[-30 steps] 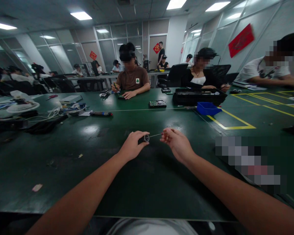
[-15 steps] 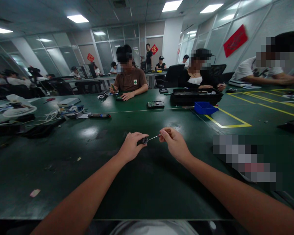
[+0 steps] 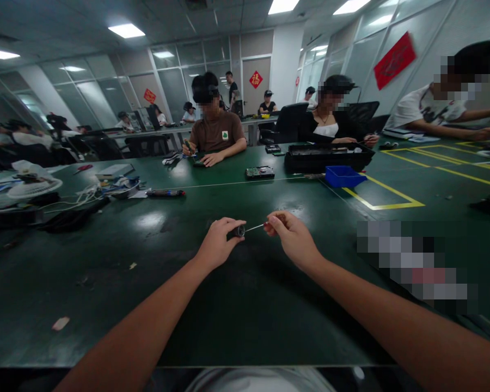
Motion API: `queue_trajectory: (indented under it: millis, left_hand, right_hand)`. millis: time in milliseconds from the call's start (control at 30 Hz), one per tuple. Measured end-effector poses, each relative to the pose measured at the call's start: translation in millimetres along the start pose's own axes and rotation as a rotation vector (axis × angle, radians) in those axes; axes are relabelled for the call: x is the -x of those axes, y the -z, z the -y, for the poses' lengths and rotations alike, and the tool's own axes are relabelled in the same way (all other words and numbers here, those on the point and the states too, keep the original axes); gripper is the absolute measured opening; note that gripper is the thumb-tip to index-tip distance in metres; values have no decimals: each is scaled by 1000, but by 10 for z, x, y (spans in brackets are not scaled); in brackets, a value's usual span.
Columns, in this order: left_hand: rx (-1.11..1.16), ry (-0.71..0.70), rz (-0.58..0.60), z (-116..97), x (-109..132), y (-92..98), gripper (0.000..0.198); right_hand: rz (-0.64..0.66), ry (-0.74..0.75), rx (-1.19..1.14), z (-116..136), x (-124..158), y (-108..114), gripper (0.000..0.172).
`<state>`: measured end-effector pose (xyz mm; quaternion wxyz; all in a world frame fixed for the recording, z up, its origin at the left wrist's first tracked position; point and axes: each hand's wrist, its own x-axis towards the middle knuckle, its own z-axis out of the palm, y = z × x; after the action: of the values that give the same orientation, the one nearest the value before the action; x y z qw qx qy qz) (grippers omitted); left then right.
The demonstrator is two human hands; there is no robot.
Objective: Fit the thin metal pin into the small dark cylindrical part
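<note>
My left hand [image 3: 217,243] is closed around a small dark cylinder [image 3: 237,231], with its round end facing right. My right hand [image 3: 291,237] pinches a thin silver rod [image 3: 254,227] whose left tip reaches the cylinder's end. Both hands hover just above the dark green table [image 3: 237,294], close together near its middle. Most of the cylinder is hidden inside my left fingers.
Across the table sit three people, one in a brown shirt [image 3: 217,132]. A black tray [image 3: 326,158], a blue bin [image 3: 343,176], a small circuit board [image 3: 261,173], a dark pen-like tool [image 3: 165,193] and a cable pile [image 3: 85,193] lie beyond. Yellow tape lines [image 3: 386,190] mark the right side.
My two hands have drawn closer together, so less of the rod shows between them. The cylinder's open end has turned away from view. The camera has shifted slightly.
</note>
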<state>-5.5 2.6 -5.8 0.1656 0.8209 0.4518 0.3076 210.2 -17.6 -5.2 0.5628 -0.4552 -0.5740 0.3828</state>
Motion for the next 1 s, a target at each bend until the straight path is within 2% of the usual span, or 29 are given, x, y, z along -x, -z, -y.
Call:
queue_trajectory:
  millis: [167, 500, 700, 1000]
  left_hand:
    - [31, 1, -1, 18, 0, -13, 41]
    - [64, 15, -2, 8, 8, -16, 40]
    - [77, 48, 11, -32, 1, -9, 38]
    - [75, 35, 20, -12, 13, -18, 39]
  right_hand:
    - [8, 12, 8, 31, 20, -4, 25]
    - [1, -89, -62, 4, -7, 6, 27]
    - [12, 1, -21, 38, 27, -12, 24]
    - [-23, 5, 38, 10, -4, 26, 28]
